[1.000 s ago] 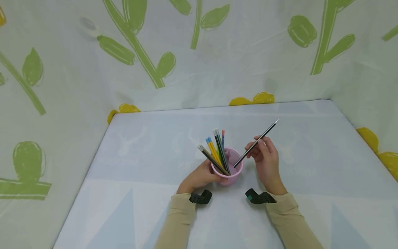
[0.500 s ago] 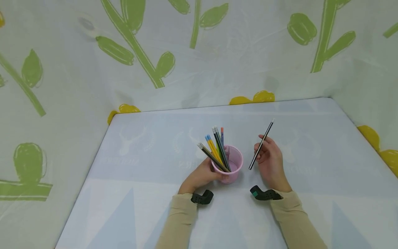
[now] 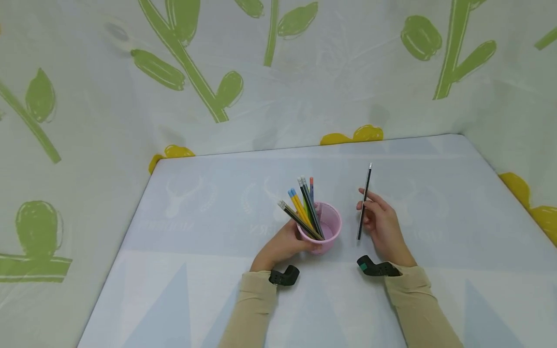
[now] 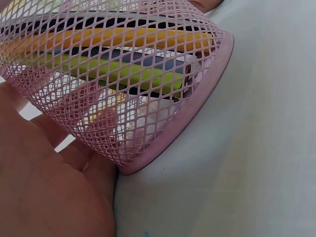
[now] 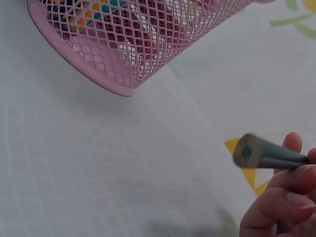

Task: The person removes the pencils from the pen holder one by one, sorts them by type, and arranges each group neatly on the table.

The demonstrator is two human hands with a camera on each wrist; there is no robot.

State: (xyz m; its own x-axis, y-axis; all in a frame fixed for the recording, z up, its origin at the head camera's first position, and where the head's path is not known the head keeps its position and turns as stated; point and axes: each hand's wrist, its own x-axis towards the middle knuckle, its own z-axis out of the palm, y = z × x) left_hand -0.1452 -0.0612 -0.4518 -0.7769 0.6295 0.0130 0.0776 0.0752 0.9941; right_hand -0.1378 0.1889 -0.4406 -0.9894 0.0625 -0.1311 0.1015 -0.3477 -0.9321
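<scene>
A pink mesh pencil cup (image 3: 332, 224) stands on the table with several pencils leaning to its left side. Among these are yellow pencils (image 3: 301, 210) with blue ends and dark striped ones with white eraser ends. My left hand (image 3: 283, 244) grips the cup from the left, its thumb at the near side; in the left wrist view the palm (image 4: 54, 187) lies beside the mesh. Right of the cup, my right hand (image 3: 385, 231) pinches a dark striped pencil (image 3: 364, 203), held nearly upright, eraser end up. The right wrist view shows its flat, unsharpened end (image 5: 248, 152) pointing toward the camera.
A pale blue and white printed cloth (image 3: 217, 290) covers the table. Fabric walls (image 3: 348, 72) with green leaf patterns enclose its back and sides. Each wrist bears a black band (image 3: 378, 267) over a beige sleeve (image 3: 417, 304).
The right hand has drawn the pencil from over the cup's opening out to the right and turned it more upright. The left hand still holds the cup in about the same place.
</scene>
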